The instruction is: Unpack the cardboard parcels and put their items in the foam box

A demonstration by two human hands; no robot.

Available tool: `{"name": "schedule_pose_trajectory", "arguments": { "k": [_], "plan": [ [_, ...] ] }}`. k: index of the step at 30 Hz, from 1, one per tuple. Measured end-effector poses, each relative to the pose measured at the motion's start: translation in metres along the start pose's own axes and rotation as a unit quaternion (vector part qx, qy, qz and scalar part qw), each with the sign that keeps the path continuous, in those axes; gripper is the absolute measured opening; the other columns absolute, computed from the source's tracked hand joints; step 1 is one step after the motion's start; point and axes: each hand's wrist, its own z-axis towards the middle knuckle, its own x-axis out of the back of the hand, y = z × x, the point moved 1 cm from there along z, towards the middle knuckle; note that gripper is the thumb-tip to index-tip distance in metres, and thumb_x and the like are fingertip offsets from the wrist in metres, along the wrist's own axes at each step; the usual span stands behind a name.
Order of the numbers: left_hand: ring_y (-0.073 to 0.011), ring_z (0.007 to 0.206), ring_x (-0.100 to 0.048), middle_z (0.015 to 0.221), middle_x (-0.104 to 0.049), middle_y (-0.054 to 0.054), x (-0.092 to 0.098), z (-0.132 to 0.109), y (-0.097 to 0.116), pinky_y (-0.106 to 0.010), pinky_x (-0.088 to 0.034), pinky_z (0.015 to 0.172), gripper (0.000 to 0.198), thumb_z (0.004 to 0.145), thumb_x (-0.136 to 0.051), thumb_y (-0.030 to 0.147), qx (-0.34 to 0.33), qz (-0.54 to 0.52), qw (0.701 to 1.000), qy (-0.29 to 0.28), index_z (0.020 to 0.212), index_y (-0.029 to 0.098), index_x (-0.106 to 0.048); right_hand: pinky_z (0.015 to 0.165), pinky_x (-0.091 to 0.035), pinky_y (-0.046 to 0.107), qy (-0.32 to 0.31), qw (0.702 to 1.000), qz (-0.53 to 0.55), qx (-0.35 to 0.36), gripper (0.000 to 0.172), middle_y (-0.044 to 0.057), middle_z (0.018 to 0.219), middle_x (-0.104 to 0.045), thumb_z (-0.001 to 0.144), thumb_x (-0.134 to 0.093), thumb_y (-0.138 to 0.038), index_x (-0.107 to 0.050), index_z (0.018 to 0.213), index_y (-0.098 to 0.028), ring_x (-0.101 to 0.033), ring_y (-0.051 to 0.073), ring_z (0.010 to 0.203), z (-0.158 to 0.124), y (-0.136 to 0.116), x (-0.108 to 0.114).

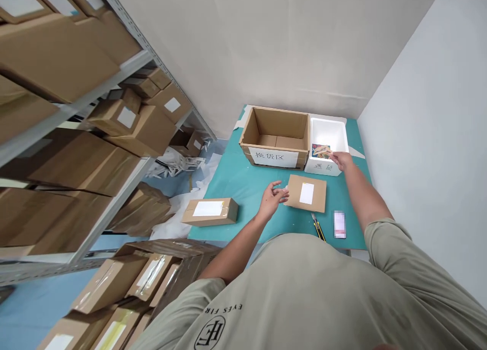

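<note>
**A:** Here we go, the right grip [341,161] is out over the white foam box [327,135], clenched on a flat printed card [320,150], tan with a splash of colour, pinched right at the fingertips!

**B:** Right at the tips, yes. The card juts out just ahead of the grip, above the near end of the box's opening. What's printed on it is too small to read from up here.

**A:** And the left grip [272,200]?

**B:** Released! The fingers are loosely spread with nothing in them, just beside the left edge of a flat cardboard mailer [306,194] with a white label. Touching or not, I can't call it.

**A:** All this is on a teal worktop [243,187], with an open cardboard carton [276,129] right alongside the foam box and a paper sign with Chinese characters [274,158] on its front wall.

**B:** Nearer the body, a yellow-and-black utility knife [318,226] lies beside a blurred rectangular item [340,224]. Out to the left sits a small closed carton [210,211] with a white label.

**A:** Beyond that, metal shelving [76,104] is packed with brown cartons [57,50].
</note>
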Motion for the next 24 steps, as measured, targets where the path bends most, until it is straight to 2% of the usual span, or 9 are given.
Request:
{"name": "schedule_pose_trajectory", "arguments": {
  "k": [4,9,11,13,17,20,21,22,24],
  "plan": [
    [-0.0265,0.091,-0.084,0.094,-0.083,-0.005,0.007,0.001,-0.002,-0.043,-0.068,0.085,0.089,0.068,-0.104,0.064,-0.001,0.000,1.000,0.013,0.134,0.021,-0.061,0.068,-0.075,0.026,0.027,0.996,-0.021,-0.084,0.028,0.004,0.080,-0.076,0.080,-0.094,0.000,-0.073,0.091,-0.015,-0.081,0.020,0.078,-0.007,0.021,0.002],
    [-0.0279,0.096,-0.086,0.098,-0.084,-0.007,0.008,0.007,-0.005,-0.044,-0.069,0.088,0.083,0.075,-0.101,0.060,-0.003,0.004,1.000,0.010,0.135,0.021,-0.061,0.068,-0.073,0.025,0.019,0.996,-0.029,-0.083,0.030,0.005,0.078,-0.077,0.081,-0.095,-0.002,-0.070,0.088,-0.018,-0.079,0.018,0.075,-0.012,0.033,0.011],
    [-0.0275,0.096,-0.086,0.099,-0.084,-0.007,0.007,0.010,-0.011,-0.044,-0.069,0.089,0.081,0.076,-0.100,0.059,-0.001,0.010,1.000,0.004,0.136,0.021,-0.061,0.070,-0.073,0.027,0.010,0.996,-0.050,-0.079,0.028,0.005,0.078,-0.078,0.083,-0.095,-0.007,-0.070,0.090,-0.019,-0.079,0.019,0.075,-0.021,0.046,0.017],
    [-0.0267,0.095,-0.086,0.098,-0.084,-0.006,0.007,0.016,-0.019,-0.044,-0.069,0.089,0.081,0.076,-0.101,0.058,0.006,0.010,1.000,-0.001,0.136,0.021,-0.061,0.073,-0.072,0.028,0.005,0.994,-0.082,-0.078,0.026,0.005,0.080,-0.078,0.085,-0.093,-0.012,-0.070,0.092,-0.020,-0.079,0.018,0.076,-0.039,0.069,0.024],
    [-0.0236,0.089,-0.083,0.094,-0.082,-0.005,0.012,0.032,-0.049,-0.043,-0.068,0.089,0.076,0.076,-0.102,0.055,0.044,0.004,0.999,0.011,0.131,0.021,-0.062,0.081,-0.070,0.033,0.016,0.980,-0.174,-0.089,0.027,0.004,0.088,-0.080,0.084,-0.086,-0.021,-0.070,0.105,-0.021,-0.080,0.022,0.084,-0.099,0.138,0.043],
    [-0.0220,0.085,-0.081,0.092,-0.081,-0.006,0.021,0.047,-0.078,-0.042,-0.066,0.088,0.067,0.079,-0.102,0.050,0.099,0.029,0.994,0.033,0.126,0.021,-0.064,0.098,-0.067,0.037,0.036,0.971,-0.221,-0.084,0.041,0.010,0.113,-0.084,0.078,-0.085,-0.021,-0.072,0.117,-0.021,-0.081,0.030,0.115,-0.140,0.189,0.059],
    [-0.0224,0.087,-0.081,0.093,-0.081,-0.006,0.023,0.052,-0.088,-0.041,-0.065,0.088,0.065,0.080,-0.102,0.049,0.118,0.047,0.991,0.042,0.125,0.021,-0.065,0.104,-0.064,0.037,0.042,0.959,-0.271,-0.074,0.048,0.011,0.122,-0.084,0.077,-0.083,-0.022,-0.072,0.123,-0.022,-0.078,0.031,0.124,-0.150,0.202,0.063],
    [-0.0235,0.090,-0.081,0.095,-0.081,-0.007,0.026,0.057,-0.098,-0.040,-0.064,0.089,0.063,0.080,-0.101,0.048,0.135,0.069,0.987,0.051,0.125,0.021,-0.066,0.107,-0.063,0.038,0.036,0.948,-0.304,-0.080,0.054,0.012,0.127,-0.083,0.076,-0.082,-0.023,-0.071,0.129,-0.021,-0.076,0.033,0.131,-0.158,0.215,0.067],
    [-0.0282,0.104,-0.082,0.106,-0.082,-0.011,0.029,0.066,-0.116,-0.041,-0.063,0.093,0.062,0.078,-0.101,0.046,0.161,0.118,0.977,0.069,0.126,0.022,-0.068,0.105,-0.063,0.038,0.009,0.945,-0.300,-0.130,0.062,0.011,0.127,-0.083,0.076,-0.082,-0.027,-0.069,0.136,-0.020,-0.077,0.032,0.130,-0.168,0.234,0.073]
  ]
}}
